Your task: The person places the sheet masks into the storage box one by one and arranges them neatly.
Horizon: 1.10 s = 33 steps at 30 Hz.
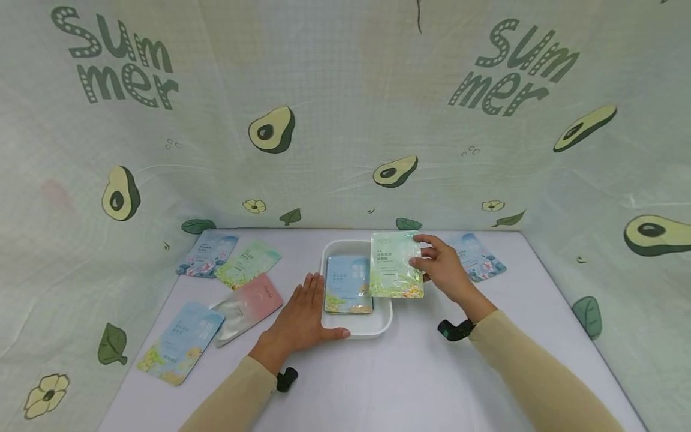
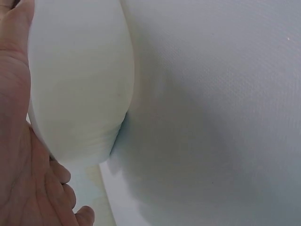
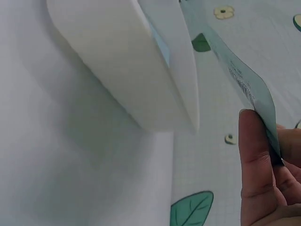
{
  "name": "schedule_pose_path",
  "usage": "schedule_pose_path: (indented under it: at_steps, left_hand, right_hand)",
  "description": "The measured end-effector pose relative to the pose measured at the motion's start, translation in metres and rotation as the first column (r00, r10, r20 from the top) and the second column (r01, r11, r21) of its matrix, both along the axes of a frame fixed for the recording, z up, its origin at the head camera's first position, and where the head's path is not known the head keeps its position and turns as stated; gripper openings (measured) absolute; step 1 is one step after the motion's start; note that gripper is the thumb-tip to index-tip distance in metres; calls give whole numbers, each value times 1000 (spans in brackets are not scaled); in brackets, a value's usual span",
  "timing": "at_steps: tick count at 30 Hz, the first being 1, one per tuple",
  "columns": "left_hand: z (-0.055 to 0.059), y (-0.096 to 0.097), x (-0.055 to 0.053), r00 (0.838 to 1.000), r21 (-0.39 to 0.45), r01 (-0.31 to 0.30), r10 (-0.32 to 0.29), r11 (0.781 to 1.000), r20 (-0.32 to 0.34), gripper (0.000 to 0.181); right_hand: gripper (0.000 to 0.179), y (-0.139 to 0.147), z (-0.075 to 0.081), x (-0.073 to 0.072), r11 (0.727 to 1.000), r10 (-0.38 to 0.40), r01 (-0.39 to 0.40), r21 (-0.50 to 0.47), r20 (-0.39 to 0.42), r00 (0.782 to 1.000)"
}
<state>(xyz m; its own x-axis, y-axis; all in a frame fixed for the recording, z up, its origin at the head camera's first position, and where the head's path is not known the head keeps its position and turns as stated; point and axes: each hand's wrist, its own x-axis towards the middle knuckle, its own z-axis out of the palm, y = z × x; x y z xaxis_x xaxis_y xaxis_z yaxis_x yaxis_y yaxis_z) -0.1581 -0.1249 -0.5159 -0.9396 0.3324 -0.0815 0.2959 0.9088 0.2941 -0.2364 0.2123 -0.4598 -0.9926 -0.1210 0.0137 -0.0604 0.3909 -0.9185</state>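
Right hand (image 1: 444,269) is pinching green packet (image 1: 396,265) above right edge of white tray (image 1: 372,330); left hand (image 1: 302,315), fingers together, thumb apart, is touching it. Blue packet (image 1: 347,284) is lying inside; five packets (image 1: 261,297) are remaining outside.

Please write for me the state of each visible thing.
White tray: open-topped
Left grip: fingers straight, touching the tray
Held green packet: lifted
Right grip: pinching that packet
Blue packet in tray: flat
Pink packet: flat
Two left blue packets: flat
Left green packet: flat
Right blue packet: flat, partly hidden
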Motion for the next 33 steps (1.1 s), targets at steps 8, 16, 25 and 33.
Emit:
schedule_pose_path:
  at_steps: [8, 16, 25, 33]
  left_hand:
    - [1, 0, 1, 1000, -20, -1, 1, 1000, -4, 138]
    - [3, 0, 1, 1000, -17, -2, 2, 1000, -13, 136]
    - [-1, 2, 1, 1000, -14, -6, 6, 1000, -17, 137]
    - [0, 1, 1, 1000, -9, -8, 8, 1000, -13, 137]
  right_hand:
    - [58, -48, -9, -1, 1000, 3, -2, -5, 46, 999]
    - [55, -88, -18, -2, 1000, 20, -21, 16, 69, 997]
    - [54, -107, -29, -4, 996, 26, -31, 87, 60, 998]
    - [54, -111, -30, -4, 978, 63, -68, 198, 33, 997]
